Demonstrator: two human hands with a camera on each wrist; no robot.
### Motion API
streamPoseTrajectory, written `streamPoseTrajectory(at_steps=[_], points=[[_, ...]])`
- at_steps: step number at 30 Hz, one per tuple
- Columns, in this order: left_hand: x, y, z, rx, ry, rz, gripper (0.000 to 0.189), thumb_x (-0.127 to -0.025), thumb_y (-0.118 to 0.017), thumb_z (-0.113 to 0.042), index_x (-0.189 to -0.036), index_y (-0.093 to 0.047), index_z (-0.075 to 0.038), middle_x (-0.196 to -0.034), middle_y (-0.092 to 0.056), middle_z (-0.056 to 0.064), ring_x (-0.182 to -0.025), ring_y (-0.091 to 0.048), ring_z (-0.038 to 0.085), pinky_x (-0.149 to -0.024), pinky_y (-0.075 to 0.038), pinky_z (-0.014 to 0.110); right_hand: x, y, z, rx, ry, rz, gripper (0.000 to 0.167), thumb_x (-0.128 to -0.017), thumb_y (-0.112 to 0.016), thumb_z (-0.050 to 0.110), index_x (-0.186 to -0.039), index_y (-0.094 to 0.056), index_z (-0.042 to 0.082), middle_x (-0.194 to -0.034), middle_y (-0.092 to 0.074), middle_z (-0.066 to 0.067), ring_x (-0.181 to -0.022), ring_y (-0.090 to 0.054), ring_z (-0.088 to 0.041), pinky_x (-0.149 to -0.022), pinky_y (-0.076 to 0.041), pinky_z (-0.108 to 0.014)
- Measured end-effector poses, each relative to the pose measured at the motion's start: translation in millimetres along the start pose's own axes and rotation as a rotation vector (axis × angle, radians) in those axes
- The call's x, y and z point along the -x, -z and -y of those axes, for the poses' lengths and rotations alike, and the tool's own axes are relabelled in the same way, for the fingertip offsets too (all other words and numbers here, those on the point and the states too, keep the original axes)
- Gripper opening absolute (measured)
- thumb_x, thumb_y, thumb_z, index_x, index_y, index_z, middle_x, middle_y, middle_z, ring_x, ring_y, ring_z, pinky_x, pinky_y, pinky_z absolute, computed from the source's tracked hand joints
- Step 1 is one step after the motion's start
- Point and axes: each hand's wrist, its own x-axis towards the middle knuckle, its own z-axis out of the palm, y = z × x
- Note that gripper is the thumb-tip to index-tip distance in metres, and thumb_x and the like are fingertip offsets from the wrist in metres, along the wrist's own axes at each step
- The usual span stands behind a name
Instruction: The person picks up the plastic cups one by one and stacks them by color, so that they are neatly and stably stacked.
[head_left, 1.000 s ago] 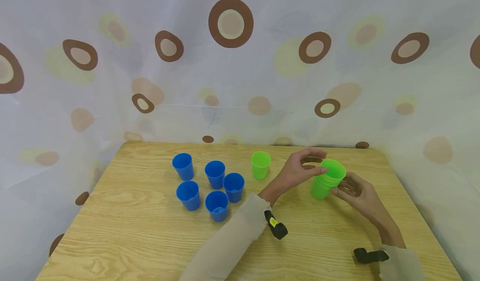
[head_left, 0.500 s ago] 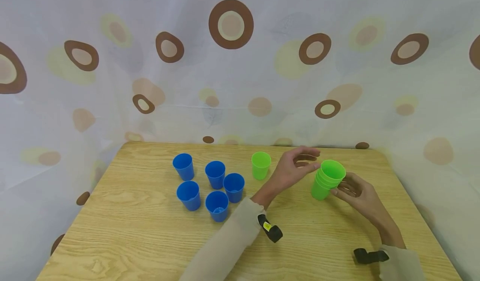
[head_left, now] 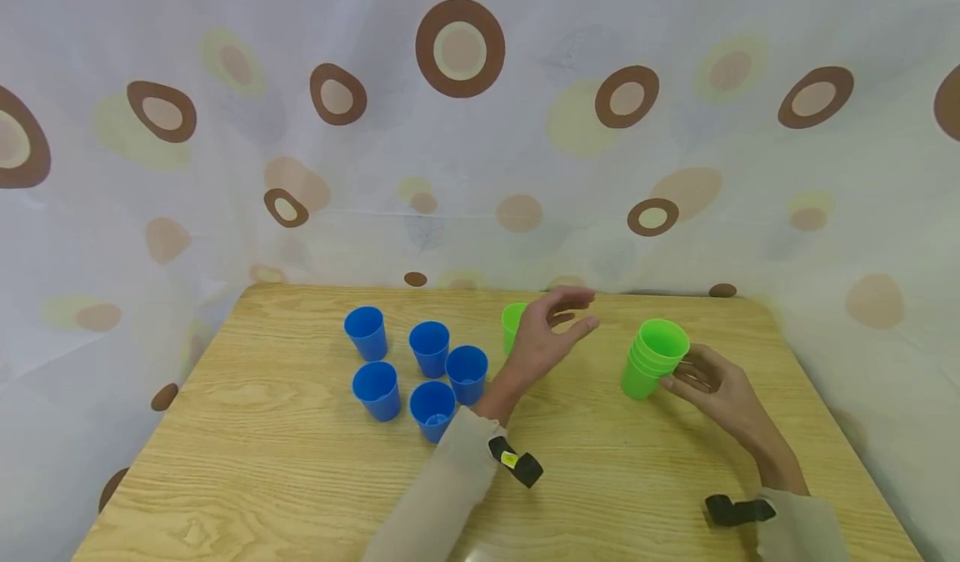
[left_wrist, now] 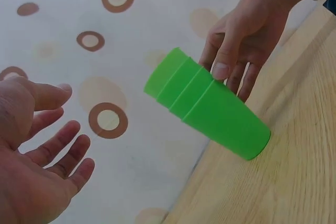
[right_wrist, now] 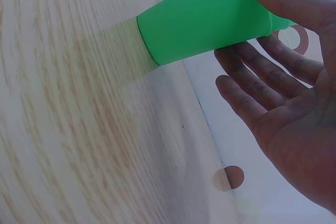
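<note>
On the table's right side stands a stack of several nested green cups (head_left: pixel 654 362), upright with its base on the wood. My right hand (head_left: pixel 712 391) holds this stack from its right, thumb on the near side and fingers behind, as the right wrist view (right_wrist: pixel 294 77) of the hand also shows. To the left and apart from the stack, my left hand (head_left: pixel 540 333) hovers with loosely bent fingers and nothing in them. It partly hides a single green cup (head_left: pixel 512 322) standing behind it. In the left wrist view the nested rims of the stack (left_wrist: pixel 210 106) show clearly.
Several blue cups stand upright on the left half of the wooden table (head_left: pixel 247 454); the nearest blue cup (head_left: pixel 432 412) is close to my left forearm. A patterned cloth (head_left: pixel 465 153) hangs behind the table and along its sides.
My left hand has left the rim of the green stack and moved leftward, now in front of the single green cup. My right hand has stayed on the stack.
</note>
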Motion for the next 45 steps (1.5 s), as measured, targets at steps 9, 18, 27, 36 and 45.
streamPoseTrajectory(at_steps=[9, 18, 27, 36, 45], points=[[6.2, 24.2, 19.1, -0.123, -0.109, -0.040, 0.040, -0.099, -0.070, -0.010, -0.136, -0.060, -0.001, -0.136, -0.061, 0.016, -0.128, -0.057, 0.029, -0.108, -0.047, 0.041, -2.2, -1, 1, 0.019, -0.006, 0.002, 0.052, -0.098, -0.071, 0.011, -0.145, -0.050, 0.001, -0.135, -0.061, 0.002, -0.116, -0.058, 0.006, -0.094, -0.050, -0.014], [6.7, 46.7, 30.6, -0.267, -0.092, -0.091, 0.044, -0.098, -0.073, -0.025, -0.138, -0.061, -0.011, -0.138, -0.060, 0.007, -0.128, -0.056, 0.028, -0.107, -0.046, 0.048, -3.5, 1, 0, 0.011, -0.003, 0.001, 0.052, -0.098, -0.071, 0.010, -0.145, -0.050, 0.000, -0.133, -0.061, 0.006, -0.116, -0.058, 0.005, -0.095, -0.049, -0.013], [-4.2, 66.6, 117.1, -0.478, -0.089, -0.065, 0.056, -0.097, -0.068, -0.048, -0.147, -0.053, -0.029, -0.146, -0.050, -0.004, -0.133, -0.049, 0.018, -0.111, -0.041, 0.033, -2.5, 1, 2, 0.016, -0.005, 0.000, 0.052, -0.097, -0.072, 0.010, -0.144, -0.051, 0.000, -0.133, -0.062, 0.002, -0.116, -0.058, 0.005, -0.095, -0.049, -0.013], [11.7, 59.0, 10.7, -0.569, 0.188, -0.016, 0.057, -0.093, -0.078, -0.022, -0.143, -0.056, -0.005, -0.140, -0.053, 0.019, -0.130, -0.051, 0.038, -0.107, -0.045, 0.051, -0.8, 1, 2, -0.002, -0.004, -0.003, 0.052, -0.097, -0.073, 0.010, -0.143, -0.051, -0.001, -0.133, -0.061, 0.001, -0.116, -0.058, 0.005, -0.095, -0.049, -0.013], [10.0, 55.6, 5.8, -0.649, 0.380, -0.012, 0.066, -0.091, -0.081, -0.020, -0.147, -0.051, -0.004, -0.141, -0.052, 0.020, -0.129, -0.052, 0.038, -0.102, -0.049, 0.053, -1.4, 0, 0, -0.015, 0.003, -0.002, 0.052, -0.097, -0.073, 0.008, -0.143, -0.051, -0.001, -0.132, -0.061, 0.008, -0.116, -0.059, 0.004, -0.095, -0.049, -0.013]])
